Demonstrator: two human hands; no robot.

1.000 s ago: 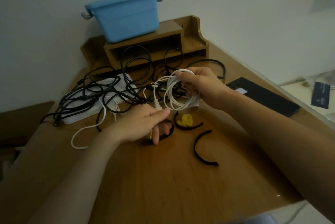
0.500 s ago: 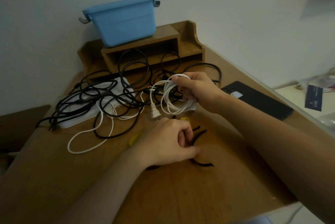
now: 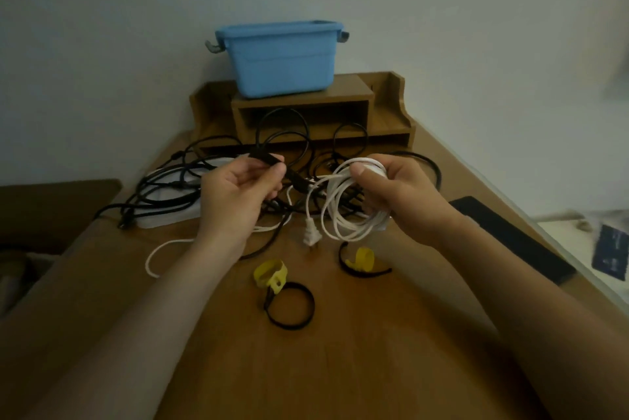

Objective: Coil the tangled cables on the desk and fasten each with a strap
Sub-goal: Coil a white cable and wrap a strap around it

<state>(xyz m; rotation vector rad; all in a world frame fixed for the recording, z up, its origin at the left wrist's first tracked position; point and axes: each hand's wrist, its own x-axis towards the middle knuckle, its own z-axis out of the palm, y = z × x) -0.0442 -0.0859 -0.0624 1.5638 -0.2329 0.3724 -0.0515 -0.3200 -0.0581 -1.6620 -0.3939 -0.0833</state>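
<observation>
Left hand (image 3: 238,191) now aloft with black strap (image 3: 267,158).

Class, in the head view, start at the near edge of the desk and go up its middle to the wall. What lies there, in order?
Black strap loop → yellow strap → white plug → black cables → wooden shelf → blue bin

desk (image 3: 374,368): matt wood | bin (image 3: 282,62): smooth blue plastic | cable (image 3: 350,212): white, smooth

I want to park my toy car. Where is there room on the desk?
The near desk, between left arm and right arm, below the strap ring, is bare. Farther back it is crowded: black cables pile before the shelf.
</observation>
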